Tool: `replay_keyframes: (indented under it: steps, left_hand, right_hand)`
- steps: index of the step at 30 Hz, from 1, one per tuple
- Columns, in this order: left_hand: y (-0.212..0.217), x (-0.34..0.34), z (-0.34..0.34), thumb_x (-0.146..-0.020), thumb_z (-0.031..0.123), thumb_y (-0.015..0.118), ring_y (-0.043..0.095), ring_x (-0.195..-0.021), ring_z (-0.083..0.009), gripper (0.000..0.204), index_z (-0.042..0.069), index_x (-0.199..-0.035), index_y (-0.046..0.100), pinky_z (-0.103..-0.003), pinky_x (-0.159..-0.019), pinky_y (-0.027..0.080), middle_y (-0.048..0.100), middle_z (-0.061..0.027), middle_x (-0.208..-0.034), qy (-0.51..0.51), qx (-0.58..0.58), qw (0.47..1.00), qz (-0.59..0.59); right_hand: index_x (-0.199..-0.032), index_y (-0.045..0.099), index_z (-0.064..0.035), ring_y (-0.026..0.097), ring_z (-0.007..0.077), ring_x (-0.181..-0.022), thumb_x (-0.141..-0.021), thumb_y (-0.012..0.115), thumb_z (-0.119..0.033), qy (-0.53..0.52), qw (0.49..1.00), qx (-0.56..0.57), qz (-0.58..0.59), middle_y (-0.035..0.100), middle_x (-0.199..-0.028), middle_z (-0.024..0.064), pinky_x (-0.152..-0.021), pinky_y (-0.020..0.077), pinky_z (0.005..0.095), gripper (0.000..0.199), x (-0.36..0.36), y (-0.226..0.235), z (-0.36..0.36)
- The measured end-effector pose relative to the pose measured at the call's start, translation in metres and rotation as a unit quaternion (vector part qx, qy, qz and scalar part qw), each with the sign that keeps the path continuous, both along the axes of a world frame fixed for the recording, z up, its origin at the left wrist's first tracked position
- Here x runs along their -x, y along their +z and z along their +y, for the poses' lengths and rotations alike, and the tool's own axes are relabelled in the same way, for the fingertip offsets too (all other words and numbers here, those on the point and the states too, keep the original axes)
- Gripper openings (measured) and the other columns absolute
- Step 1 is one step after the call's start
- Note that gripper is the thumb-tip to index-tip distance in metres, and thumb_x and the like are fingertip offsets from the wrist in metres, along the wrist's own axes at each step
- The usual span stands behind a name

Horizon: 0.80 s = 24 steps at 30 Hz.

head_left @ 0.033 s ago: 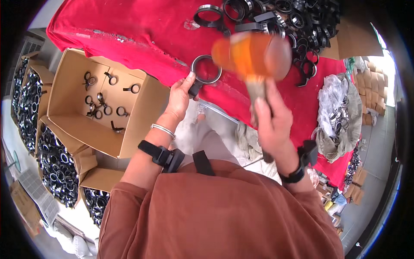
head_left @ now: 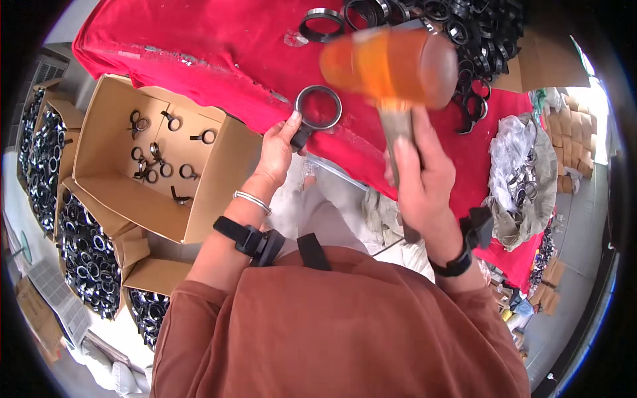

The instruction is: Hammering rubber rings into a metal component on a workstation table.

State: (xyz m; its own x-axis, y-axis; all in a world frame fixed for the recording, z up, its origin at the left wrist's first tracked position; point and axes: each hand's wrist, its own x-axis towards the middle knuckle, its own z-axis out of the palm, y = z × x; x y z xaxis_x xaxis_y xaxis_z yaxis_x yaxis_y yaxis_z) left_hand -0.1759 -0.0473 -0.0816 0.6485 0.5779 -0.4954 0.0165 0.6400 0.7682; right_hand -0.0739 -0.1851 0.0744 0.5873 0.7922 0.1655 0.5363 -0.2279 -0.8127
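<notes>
My left hand (head_left: 277,142) pinches the dark tab of a round metal ring clamp (head_left: 320,123), whose ring lies over the near edge of the red-covered table. Its open ring shows the red cloth through it. Raised above the table to the right, my right hand (head_left: 424,169) is wrapped round the handle of a mallet with an amber-orange head (head_left: 391,65). The mallet head is blurred and apart from the ring clamp. It hides part of a heap of black and silver ring clamps (head_left: 481,40) at the table's far right.
The red cloth (head_left: 199,30) covers the table. Left of it stands an open cardboard box (head_left: 106,142) with several clamps inside; fuller boxes of clamps (head_left: 89,265) stand farther left. At the right is a sack (head_left: 541,192) with clear plastic and metal rings.
The mallet and my right hand have moved slightly up and to the right. My left hand and the ring clamp stay nearly where they were.
</notes>
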Motion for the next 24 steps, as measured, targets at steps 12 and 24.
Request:
replay_keyframes:
  steps: [12, 24]
  left_hand:
    - [-0.001, -0.004, 0.001, -0.086, 0.041, 0.058, 0.047, -0.056, -0.0133, 0.037, 0.005, -0.079, 0.054, -0.027, -0.053, 0.039, 0.051, -0.0024, -0.066, -0.01, 0.007, 1.0, 0.027]
    - [0.01, 0.007, 0.011, -0.088, 0.04, 0.056, 0.047, -0.058, -0.0122, 0.038, 0.002, -0.086, 0.058, -0.026, -0.054, 0.039, 0.053, -0.0028, -0.068, -0.001, -0.036, 0.998, 0.054]
  right_hand:
    - [-0.136, 0.038, -0.0118, 0.056, 0.0196, -0.061, -0.092, 0.049, -0.018, 0.004, 0.992, 0.066, 0.107, 0.058, -0.077, 0.0105, -0.053, 0.0466, 0.0271, 0.046, -0.023, -0.023, 0.055]
    - [-0.139, 0.034, -0.0145, 0.047, 0.0068, -0.051, -0.094, 0.044, -0.017, -0.096, 0.958, 0.058, 0.264, 0.05, -0.065, 0.0008, -0.047, 0.0437, 0.0219, 0.046, -0.035, -0.051, 0.008]
